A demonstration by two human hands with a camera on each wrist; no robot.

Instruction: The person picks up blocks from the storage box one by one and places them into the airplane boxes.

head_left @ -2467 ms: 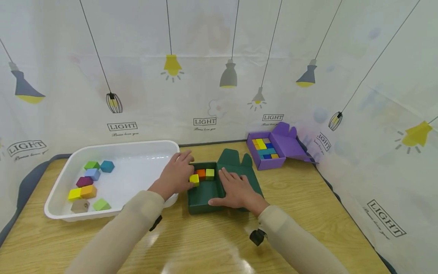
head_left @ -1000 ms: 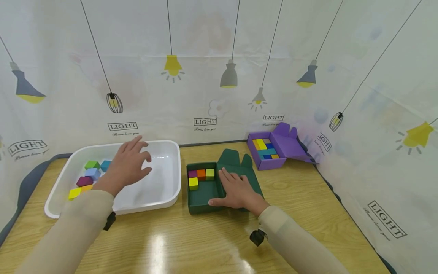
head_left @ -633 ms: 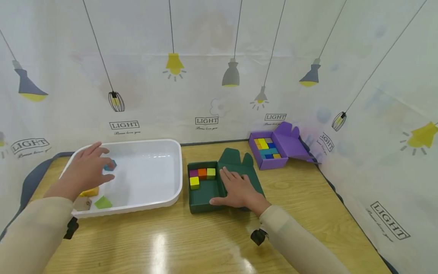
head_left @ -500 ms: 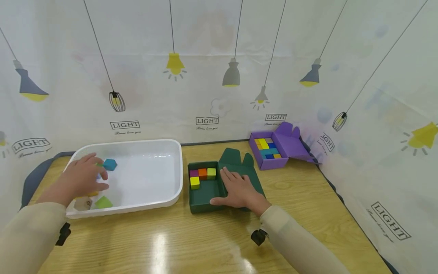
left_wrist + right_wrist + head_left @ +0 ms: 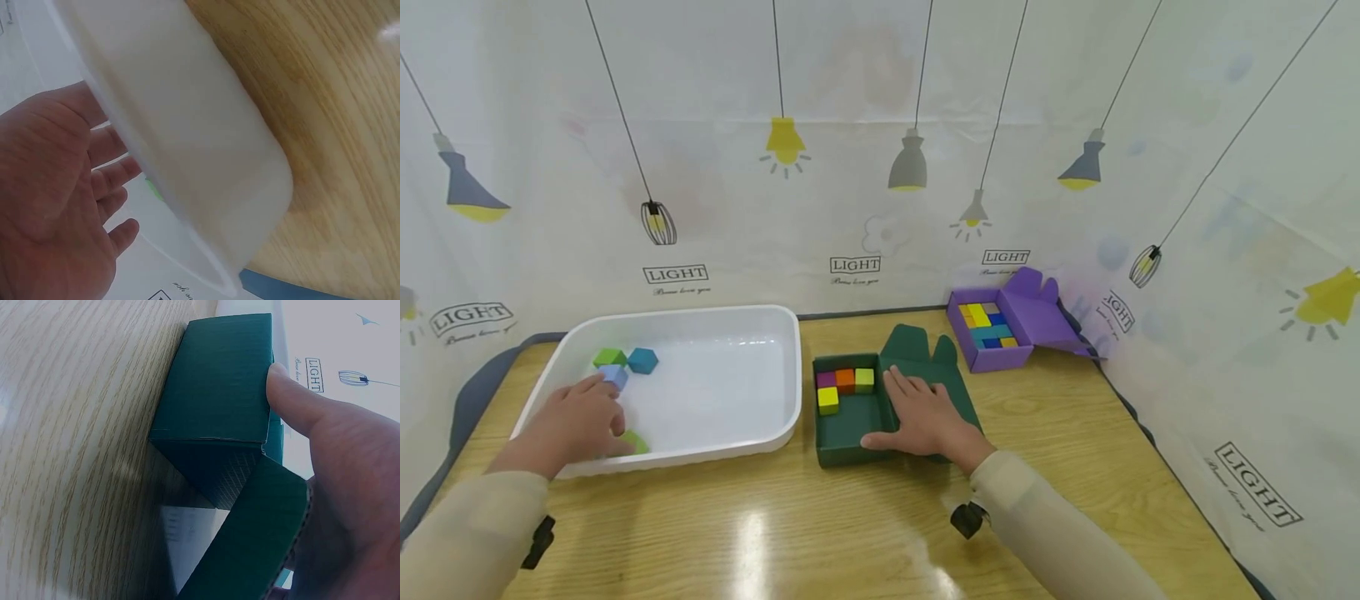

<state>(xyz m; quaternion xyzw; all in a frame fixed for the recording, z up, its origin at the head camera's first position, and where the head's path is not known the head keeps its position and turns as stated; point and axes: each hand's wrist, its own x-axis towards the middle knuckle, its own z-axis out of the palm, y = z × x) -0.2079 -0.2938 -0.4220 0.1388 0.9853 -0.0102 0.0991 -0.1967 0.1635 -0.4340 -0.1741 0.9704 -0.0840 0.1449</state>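
Observation:
My left hand reaches over the near left of the white tray, above several blocks it covers. In the left wrist view its fingers are loosely bent beyond the tray's rim; the thumb and index tips are hidden. Just past the hand sit a light blue block, a green block and a teal block; a lime block shows by the thumb. My right hand rests spread on the green box, thumb on its near edge, fingers along the opened lid.
Inside the green box, a purple block, an orange block and a yellow-green block line the back, with a yellow block in front. An open purple box filled with blocks stands at the back right of the wooden table.
The left hand has left the yellow block in the green box, swung left over the tray and lowered among its blocks. The right hand has stayed on the box. The view has shifted slightly.

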